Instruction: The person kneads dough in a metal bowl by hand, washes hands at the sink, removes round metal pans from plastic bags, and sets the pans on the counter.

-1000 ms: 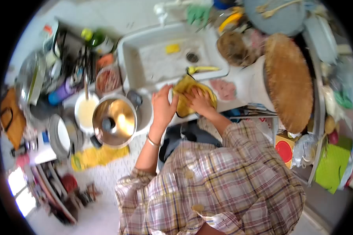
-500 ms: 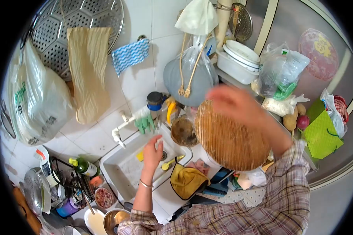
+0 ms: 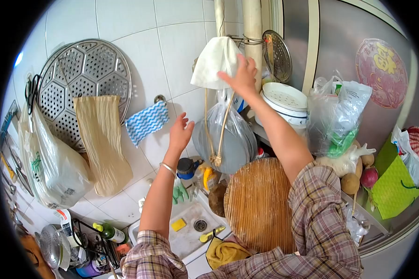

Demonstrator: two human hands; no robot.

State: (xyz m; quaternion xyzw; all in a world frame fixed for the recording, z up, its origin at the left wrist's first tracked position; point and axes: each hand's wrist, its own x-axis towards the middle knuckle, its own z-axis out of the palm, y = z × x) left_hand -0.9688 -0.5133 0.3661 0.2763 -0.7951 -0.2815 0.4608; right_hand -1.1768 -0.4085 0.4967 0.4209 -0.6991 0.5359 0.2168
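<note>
White cloth [image 3: 212, 65] hangs lengthwise down beside the thick pipe [image 3: 253, 28], just left of our right hand [image 3: 241, 76], the nearer one; its grip is spread wide, and whether it touches, we cannot tell. Our left hand [image 3: 180, 134], lower, is loosely parted, empty.

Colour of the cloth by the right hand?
Off-white; the cloth shows best in the head view.

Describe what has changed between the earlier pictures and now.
The right hand has left the yellow cloth and risen to the white hanging cloth; whether it touches is unclear. The left hand has risen too, holding nothing. The camera has tilted upward. The yellow cloth stays beside the sink, the yellow sponge inside it.
</note>
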